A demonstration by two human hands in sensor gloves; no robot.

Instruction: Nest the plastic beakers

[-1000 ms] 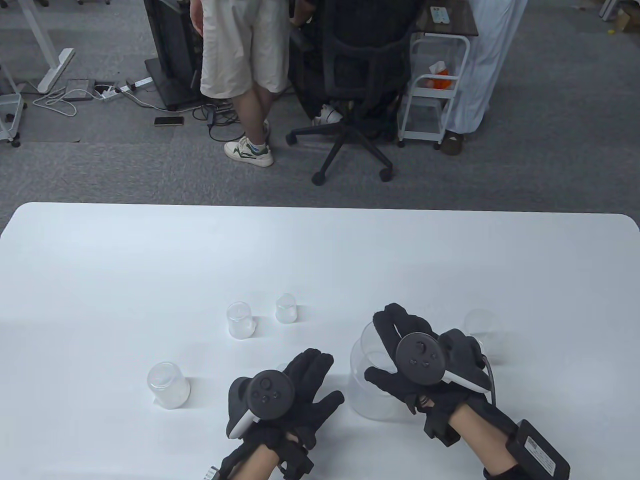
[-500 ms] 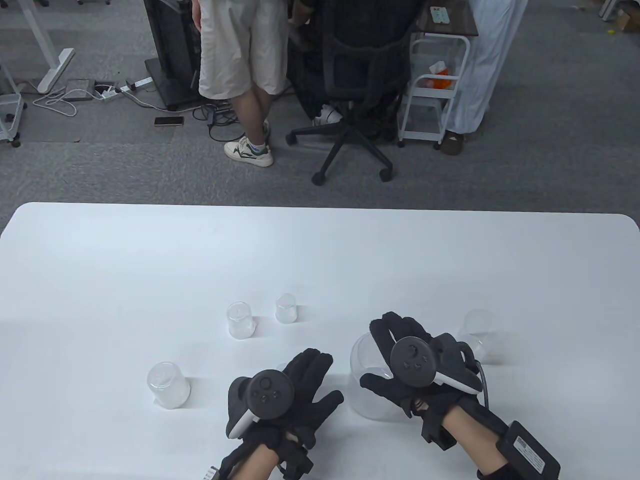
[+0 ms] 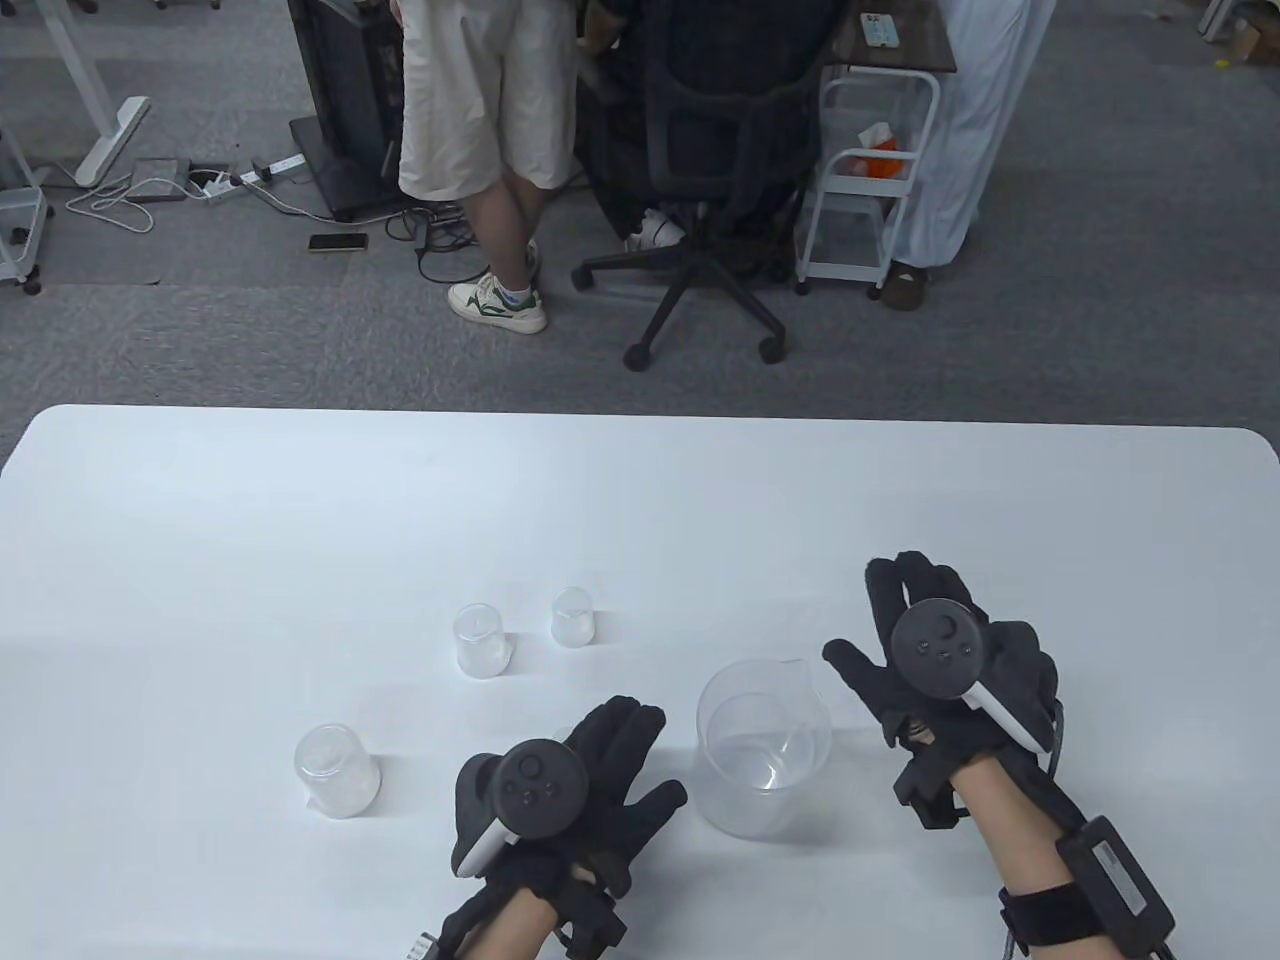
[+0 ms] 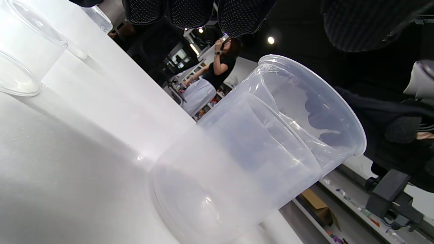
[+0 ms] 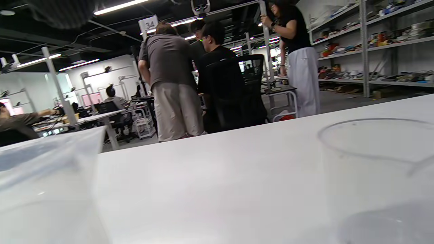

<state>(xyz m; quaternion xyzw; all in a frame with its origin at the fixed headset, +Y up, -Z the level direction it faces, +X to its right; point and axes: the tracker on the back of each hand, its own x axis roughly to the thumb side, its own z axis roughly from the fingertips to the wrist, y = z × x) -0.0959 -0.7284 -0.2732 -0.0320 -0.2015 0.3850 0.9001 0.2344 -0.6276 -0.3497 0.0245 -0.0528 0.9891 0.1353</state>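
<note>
Right hand [image 3: 940, 660]: fingers spread, grasping nothing; it hovers over the table [image 3: 300, 520], right of the large beaker [image 3: 765, 745] and apart from it.

Left hand [image 3: 575, 775]: lies palm down on the table, fingers loosely extended, just left of the large beaker. It grips nothing that can be seen. A trace of clear plastic shows at its fingertips in the table view; what it is cannot be told.

Large beaker: stands upright, mouth up, spout toward the far edge, between the two hands. The left wrist view shows a second, slightly smaller wall inside it, which suggests one beaker already seated within.

Near-right beaker [image 5: 376, 176]: fills the right of the right wrist view, close under the right hand; the table view hides it behind that hand.

Small beakers: two stand side by side beyond the left hand, one [image 3: 478, 640] left of the other [image 3: 573, 616], well apart from the large beaker.

Medium beaker [image 3: 335, 770]: stands alone at the near left, apparently inverted.

Appearance: all pieces are clear, thin-walled, colourless plastic, with tapered sides and rolled rims.

Progress: judged early. At most one insertion is complete; at least four beakers remain loose.

Next step, by judgement: take the largest remaining beaker first.
</note>
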